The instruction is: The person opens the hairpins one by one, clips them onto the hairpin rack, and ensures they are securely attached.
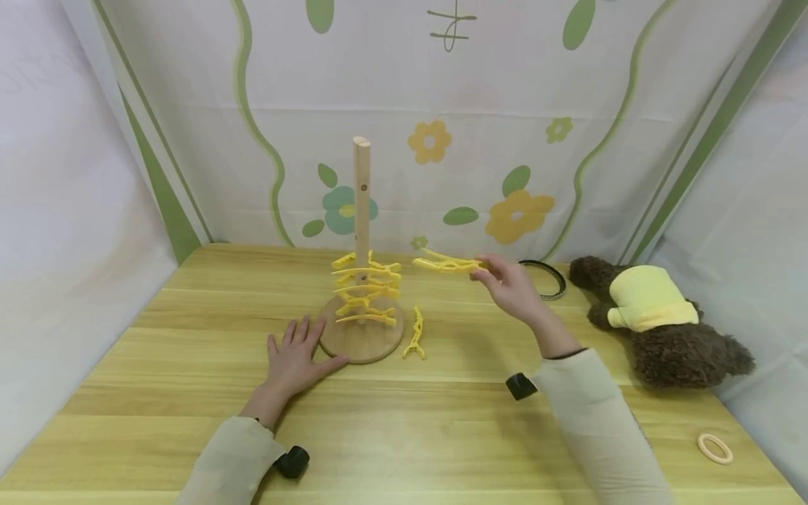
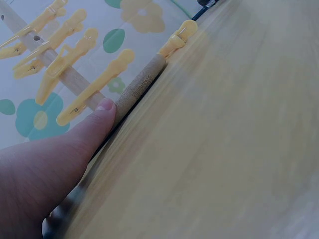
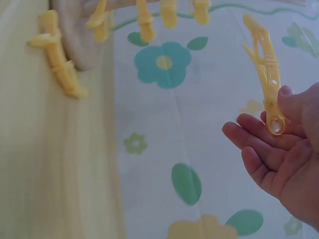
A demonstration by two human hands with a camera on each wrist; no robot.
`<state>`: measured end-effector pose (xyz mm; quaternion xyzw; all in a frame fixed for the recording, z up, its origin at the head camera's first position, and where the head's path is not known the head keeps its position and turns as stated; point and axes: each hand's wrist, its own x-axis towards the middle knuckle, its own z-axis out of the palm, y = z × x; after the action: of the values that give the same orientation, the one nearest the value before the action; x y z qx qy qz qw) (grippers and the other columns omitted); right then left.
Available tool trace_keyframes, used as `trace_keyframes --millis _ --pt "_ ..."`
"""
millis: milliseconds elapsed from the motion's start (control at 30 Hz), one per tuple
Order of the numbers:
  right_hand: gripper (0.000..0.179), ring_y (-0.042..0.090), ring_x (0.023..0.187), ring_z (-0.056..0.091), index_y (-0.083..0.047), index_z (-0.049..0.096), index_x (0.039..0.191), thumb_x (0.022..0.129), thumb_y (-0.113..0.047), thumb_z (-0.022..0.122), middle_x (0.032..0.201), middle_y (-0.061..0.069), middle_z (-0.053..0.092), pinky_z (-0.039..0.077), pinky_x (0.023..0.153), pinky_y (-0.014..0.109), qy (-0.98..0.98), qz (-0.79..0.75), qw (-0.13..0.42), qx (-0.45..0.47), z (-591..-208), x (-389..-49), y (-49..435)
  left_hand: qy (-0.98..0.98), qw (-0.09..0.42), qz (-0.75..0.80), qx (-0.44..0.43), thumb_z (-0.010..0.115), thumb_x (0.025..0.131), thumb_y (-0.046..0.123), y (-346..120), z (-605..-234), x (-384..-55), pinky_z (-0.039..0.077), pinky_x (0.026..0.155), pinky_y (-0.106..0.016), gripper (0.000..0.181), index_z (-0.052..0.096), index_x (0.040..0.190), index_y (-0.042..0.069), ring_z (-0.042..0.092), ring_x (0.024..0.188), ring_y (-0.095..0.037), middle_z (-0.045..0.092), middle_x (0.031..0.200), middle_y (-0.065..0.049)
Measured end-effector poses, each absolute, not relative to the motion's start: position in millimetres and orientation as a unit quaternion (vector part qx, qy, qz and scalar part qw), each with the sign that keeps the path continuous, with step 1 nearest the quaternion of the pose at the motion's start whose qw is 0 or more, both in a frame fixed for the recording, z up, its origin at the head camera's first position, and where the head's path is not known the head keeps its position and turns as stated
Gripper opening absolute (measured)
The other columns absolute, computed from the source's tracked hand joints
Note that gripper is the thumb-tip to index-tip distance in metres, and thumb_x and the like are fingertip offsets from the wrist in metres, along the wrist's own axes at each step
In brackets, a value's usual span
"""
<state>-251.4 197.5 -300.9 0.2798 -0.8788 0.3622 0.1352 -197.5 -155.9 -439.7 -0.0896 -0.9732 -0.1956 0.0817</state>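
A wooden post (image 1: pixel 362 203) rises upright from a round wooden base (image 1: pixel 360 348). Several yellow hair clips (image 1: pixel 366 291) are clamped along its lower part, one above another. My left hand (image 1: pixel 294 359) lies with spread fingers at the left edge of the base, its thumb (image 2: pixel 102 119) against the rim. To the right of the post, my right hand (image 1: pixel 510 291) pinches another yellow hair clip (image 3: pixel 269 79) near one end, its jaws parted and pointing toward the post. One more yellow clip (image 1: pixel 414 334) lies on the table just right of the base.
A dark brown plush toy in a yellow shirt (image 1: pixel 650 294) lies at the table's right side. Beside it is a black hair band (image 1: pixel 548 264). A small light ring (image 1: pixel 715 449) lies near the right front edge. White printed cloth (image 1: pixel 404 84) hangs behind the table.
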Motion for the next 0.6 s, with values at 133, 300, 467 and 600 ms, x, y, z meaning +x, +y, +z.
trace_keyframes --millis 133,300,467,600 --pt "0.025 0.027 0.079 0.06 0.005 0.055 0.106 0.086 -0.01 0.052 0.084 0.015 0.063 0.045 0.068 0.039 -0.856 0.38 0.154 0.314 -286 -262 180 -0.973 0.081 -0.196 -0.089 0.045 0.069 0.07 -156 -440 -198 -0.003 0.087 -0.063 0.091 0.026 0.137 0.013 0.01 0.124 -0.04 0.02 0.137 -0.021" --pt "0.022 0.024 0.079 0.06 0.003 0.058 0.103 0.085 -0.01 0.054 0.084 0.013 0.064 0.047 0.067 0.035 -0.849 0.396 0.144 0.317 -277 -271 155 -0.973 0.082 -0.195 -0.09 0.045 0.069 0.07 -156 -441 -198 -0.003 0.087 -0.064 0.091 0.026 0.137 0.013 0.01 0.124 -0.04 0.02 0.137 -0.021" --pt "0.021 0.017 0.077 0.06 -0.001 0.061 0.102 0.085 -0.012 0.054 0.084 0.008 0.064 0.047 0.067 0.029 -0.853 0.388 0.137 0.321 -273 -276 130 -0.973 0.082 -0.196 -0.091 0.045 0.069 0.07 -157 -441 -198 -0.003 0.087 -0.064 0.091 0.026 0.137 0.012 0.01 0.124 -0.041 0.02 0.137 -0.022" --pt "0.018 0.018 0.074 0.061 0.0 0.063 0.097 0.083 -0.01 0.057 0.082 0.008 0.064 0.047 0.068 0.03 -0.84 0.4 0.14 0.338 -272 -278 112 -0.973 0.083 -0.198 -0.091 0.045 0.069 0.07 -156 -440 -198 -0.003 0.087 -0.064 0.091 0.027 0.137 0.012 0.011 0.123 -0.041 0.02 0.137 -0.021"
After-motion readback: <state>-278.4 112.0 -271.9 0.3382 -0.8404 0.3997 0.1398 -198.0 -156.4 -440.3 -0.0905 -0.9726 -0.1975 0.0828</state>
